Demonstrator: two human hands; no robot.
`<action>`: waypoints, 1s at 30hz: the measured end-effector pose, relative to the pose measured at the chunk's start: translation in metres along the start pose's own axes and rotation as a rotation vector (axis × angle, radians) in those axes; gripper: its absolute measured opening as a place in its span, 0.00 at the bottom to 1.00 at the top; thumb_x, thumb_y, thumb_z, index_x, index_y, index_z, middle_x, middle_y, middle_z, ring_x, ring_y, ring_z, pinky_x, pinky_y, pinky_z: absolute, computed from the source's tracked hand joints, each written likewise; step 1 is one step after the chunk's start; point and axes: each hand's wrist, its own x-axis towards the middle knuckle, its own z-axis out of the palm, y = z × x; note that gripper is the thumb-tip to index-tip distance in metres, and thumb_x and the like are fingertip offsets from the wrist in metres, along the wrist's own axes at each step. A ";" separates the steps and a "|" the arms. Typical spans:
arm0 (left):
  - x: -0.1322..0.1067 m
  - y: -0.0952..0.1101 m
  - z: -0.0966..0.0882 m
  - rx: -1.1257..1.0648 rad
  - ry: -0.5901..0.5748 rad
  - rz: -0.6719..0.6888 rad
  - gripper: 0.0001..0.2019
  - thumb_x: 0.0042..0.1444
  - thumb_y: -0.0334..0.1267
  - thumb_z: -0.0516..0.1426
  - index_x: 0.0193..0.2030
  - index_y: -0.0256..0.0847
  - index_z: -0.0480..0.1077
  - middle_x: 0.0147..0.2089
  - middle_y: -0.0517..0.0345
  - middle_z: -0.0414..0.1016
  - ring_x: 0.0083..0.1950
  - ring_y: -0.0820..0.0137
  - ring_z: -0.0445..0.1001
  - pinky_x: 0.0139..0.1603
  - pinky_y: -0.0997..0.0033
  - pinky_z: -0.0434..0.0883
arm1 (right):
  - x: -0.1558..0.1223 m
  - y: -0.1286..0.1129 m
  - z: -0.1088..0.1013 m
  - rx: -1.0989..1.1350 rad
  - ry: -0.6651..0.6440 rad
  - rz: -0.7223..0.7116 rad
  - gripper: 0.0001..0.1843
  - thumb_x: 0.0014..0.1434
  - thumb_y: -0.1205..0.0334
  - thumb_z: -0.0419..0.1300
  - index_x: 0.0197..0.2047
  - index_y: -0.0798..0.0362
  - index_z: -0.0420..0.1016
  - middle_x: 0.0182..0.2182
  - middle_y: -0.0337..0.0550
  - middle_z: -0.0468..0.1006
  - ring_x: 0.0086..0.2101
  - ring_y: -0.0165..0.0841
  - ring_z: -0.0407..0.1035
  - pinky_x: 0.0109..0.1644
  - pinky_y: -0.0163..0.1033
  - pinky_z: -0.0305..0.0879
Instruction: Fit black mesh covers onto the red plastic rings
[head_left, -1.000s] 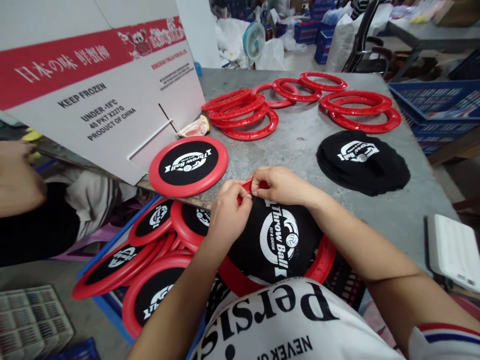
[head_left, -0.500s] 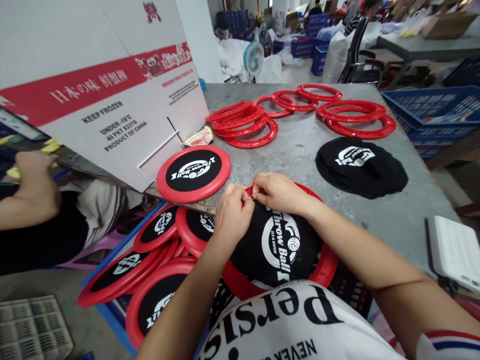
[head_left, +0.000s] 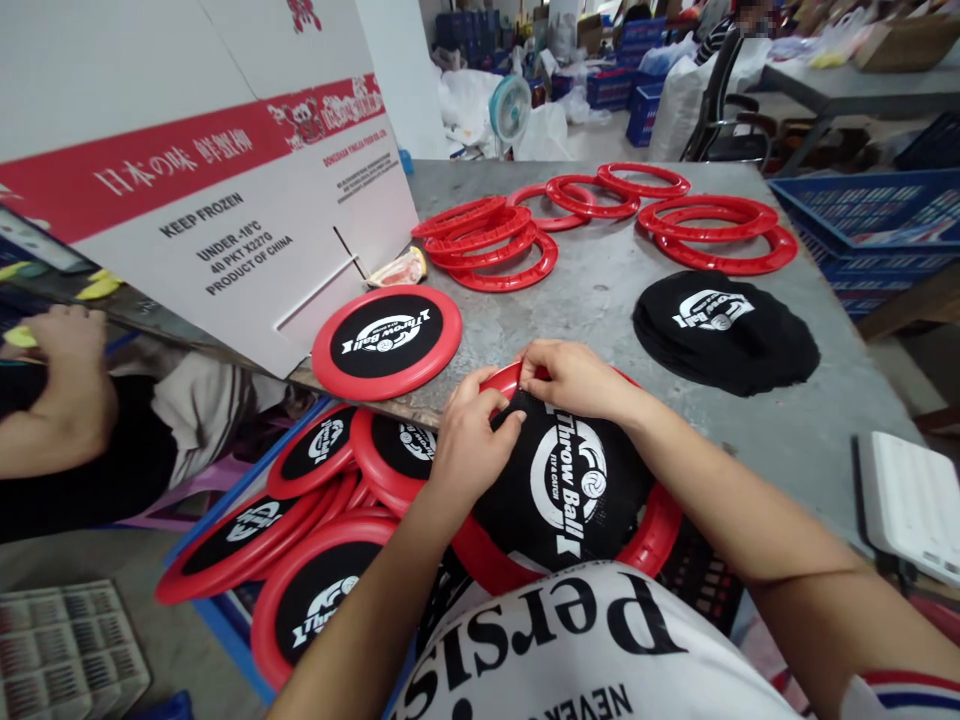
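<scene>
A red plastic ring (head_left: 651,540) leans between my shirt and the table edge, with a black fabric disc (head_left: 517,500) printed "Throw Ball" laid over it. At the ring's far left edge, my left hand (head_left: 474,435) curls around the rim, its thumb over the fabric and slightly apart from the index finger. Close beside it, my right hand (head_left: 576,380) pinches the fabric's edge against the rim. The fabric covers most of the ring's opening; a strip of red shows near my shirt. My right fingertips partly hide the pinched spot.
On the grey table (head_left: 592,300) lie several red rings (head_left: 491,245), a covered disc (head_left: 386,340) and a stack of black fabric discs (head_left: 726,335). A white carton (head_left: 225,200) stands left. Covered discs fill a blue crate (head_left: 225,640) below. Another person's arm (head_left: 64,390) is at far left.
My left thumb and index finger have parted from their pinch at the fabric's edge. My right hand has shifted slightly, and more of the red rim shows between the hands.
</scene>
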 end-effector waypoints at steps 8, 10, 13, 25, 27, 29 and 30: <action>0.001 0.002 -0.004 -0.040 0.069 -0.078 0.08 0.58 0.31 0.57 0.27 0.41 0.67 0.58 0.46 0.72 0.62 0.60 0.72 0.66 0.52 0.68 | -0.002 0.002 -0.001 0.041 0.003 0.006 0.04 0.59 0.69 0.58 0.32 0.53 0.71 0.42 0.45 0.80 0.43 0.36 0.73 0.50 0.39 0.63; 0.003 0.001 -0.006 -0.066 0.055 -0.125 0.08 0.57 0.30 0.56 0.27 0.41 0.67 0.56 0.48 0.72 0.60 0.61 0.72 0.64 0.54 0.68 | -0.002 0.003 0.000 0.052 0.004 0.011 0.04 0.59 0.68 0.58 0.34 0.53 0.73 0.42 0.44 0.80 0.42 0.35 0.73 0.49 0.39 0.63; 0.005 -0.001 -0.009 -0.103 0.017 -0.179 0.08 0.56 0.30 0.56 0.26 0.41 0.68 0.53 0.50 0.72 0.57 0.62 0.73 0.63 0.56 0.69 | -0.002 0.004 0.000 0.049 -0.014 0.002 0.04 0.60 0.68 0.58 0.38 0.52 0.75 0.41 0.44 0.80 0.42 0.36 0.73 0.48 0.39 0.62; 0.006 0.003 -0.015 -0.233 -0.052 -0.173 0.08 0.54 0.28 0.56 0.25 0.41 0.66 0.50 0.55 0.71 0.54 0.65 0.73 0.59 0.62 0.69 | 0.006 -0.019 -0.010 -0.067 -0.169 -0.178 0.05 0.59 0.68 0.59 0.33 0.52 0.75 0.45 0.44 0.80 0.43 0.36 0.72 0.44 0.38 0.60; 0.007 0.002 -0.015 -0.237 -0.063 -0.177 0.08 0.54 0.28 0.56 0.26 0.41 0.67 0.51 0.54 0.71 0.54 0.65 0.73 0.59 0.61 0.70 | 0.006 -0.019 -0.008 -0.059 -0.174 -0.148 0.05 0.59 0.69 0.59 0.32 0.52 0.74 0.44 0.42 0.80 0.41 0.35 0.72 0.42 0.38 0.59; 0.008 0.002 -0.016 -0.235 -0.070 -0.180 0.08 0.54 0.28 0.56 0.25 0.41 0.67 0.51 0.54 0.71 0.55 0.64 0.73 0.59 0.61 0.70 | 0.006 -0.018 -0.006 -0.049 -0.167 -0.131 0.06 0.60 0.69 0.58 0.32 0.52 0.74 0.45 0.42 0.80 0.42 0.34 0.72 0.42 0.37 0.59; 0.008 0.001 -0.016 -0.233 -0.074 -0.181 0.08 0.54 0.28 0.56 0.25 0.41 0.67 0.51 0.54 0.71 0.55 0.64 0.73 0.59 0.61 0.70 | 0.006 -0.018 -0.006 -0.050 -0.164 -0.124 0.06 0.60 0.69 0.58 0.33 0.52 0.75 0.45 0.42 0.80 0.42 0.34 0.72 0.43 0.37 0.59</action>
